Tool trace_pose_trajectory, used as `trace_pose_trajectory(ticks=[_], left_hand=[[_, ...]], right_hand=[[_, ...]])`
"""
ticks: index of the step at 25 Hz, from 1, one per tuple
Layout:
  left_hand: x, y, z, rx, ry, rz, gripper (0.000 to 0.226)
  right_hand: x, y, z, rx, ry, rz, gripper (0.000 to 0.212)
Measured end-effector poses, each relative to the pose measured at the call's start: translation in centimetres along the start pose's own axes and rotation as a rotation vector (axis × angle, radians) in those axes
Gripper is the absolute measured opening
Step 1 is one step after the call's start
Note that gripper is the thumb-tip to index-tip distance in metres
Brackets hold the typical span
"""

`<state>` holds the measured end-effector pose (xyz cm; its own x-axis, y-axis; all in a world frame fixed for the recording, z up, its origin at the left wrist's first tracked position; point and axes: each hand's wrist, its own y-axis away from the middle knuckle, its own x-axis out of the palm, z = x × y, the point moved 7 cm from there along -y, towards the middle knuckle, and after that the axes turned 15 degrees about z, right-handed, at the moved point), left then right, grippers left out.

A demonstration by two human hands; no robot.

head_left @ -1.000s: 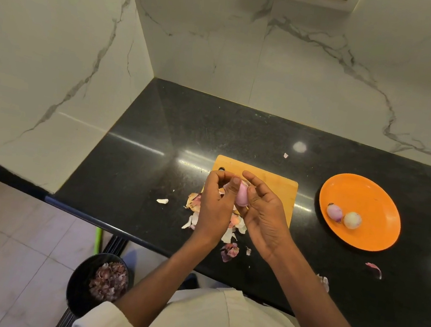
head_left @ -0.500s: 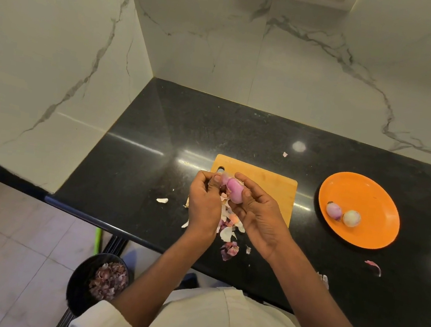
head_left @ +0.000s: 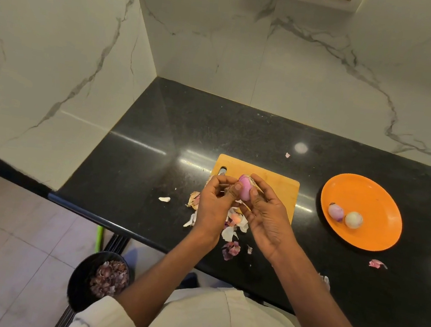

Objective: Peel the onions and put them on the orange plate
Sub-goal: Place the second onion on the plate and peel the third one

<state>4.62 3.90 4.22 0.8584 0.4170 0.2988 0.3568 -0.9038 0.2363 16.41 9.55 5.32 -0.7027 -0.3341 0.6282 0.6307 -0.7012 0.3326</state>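
A small pink onion [head_left: 244, 189] is held above the near left part of the wooden cutting board [head_left: 275, 178]. My right hand [head_left: 267, 218] grips it with thumb and fingers curled round it. My left hand [head_left: 213, 204] pinches at the onion's left side with thumb and fingertips. To the right on the black counter, the orange plate [head_left: 368, 193] carries two peeled onions, a purple one [head_left: 335, 211] and a whiter one [head_left: 353, 219].
Loose onion skins [head_left: 231, 233] lie under my hands on the counter, with stray pieces at the left [head_left: 164, 199] and right [head_left: 376, 263]. A black bowl of peels [head_left: 102, 280] sits below the counter edge over the tiled floor. Marble walls close the back and left.
Both hands turned the onion between them and lifted it slightly toward the board. More of its pink surface shows now. The plate and its two onions stayed put.
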Motion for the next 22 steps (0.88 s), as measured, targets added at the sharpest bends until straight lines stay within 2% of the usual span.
trace_pose_trajectory(ticks=[2,7,15,19,22], left_hand=[[-0.2,0.0,0.0,0.013,-0.085,-0.05,0.012],[-0.3,-0.3,0.1,-0.013,-0.146,-0.079,0.019],[0.3,-0.8,-1.2,0.032,-0.114,0.088,0.02],[-0.2,-1.1,-2.0,0.11,-0.282,0.053,0.011],[-0.1,-1.0,-2.4,0.145,-0.442,0.039,0.014]], right_hand=[[0.0,0.0,-0.4,0.023,0.021,-0.015,0.03],[0.2,0.1,-0.3,0.026,0.013,-0.001,0.03],[-0.3,-0.1,1.6,-0.069,0.287,0.073,0.041],[-0.4,-0.1,1.7,-0.072,0.389,0.081,0.047],[-0.7,-0.3,1.8,-0.07,0.444,0.073,0.044]])
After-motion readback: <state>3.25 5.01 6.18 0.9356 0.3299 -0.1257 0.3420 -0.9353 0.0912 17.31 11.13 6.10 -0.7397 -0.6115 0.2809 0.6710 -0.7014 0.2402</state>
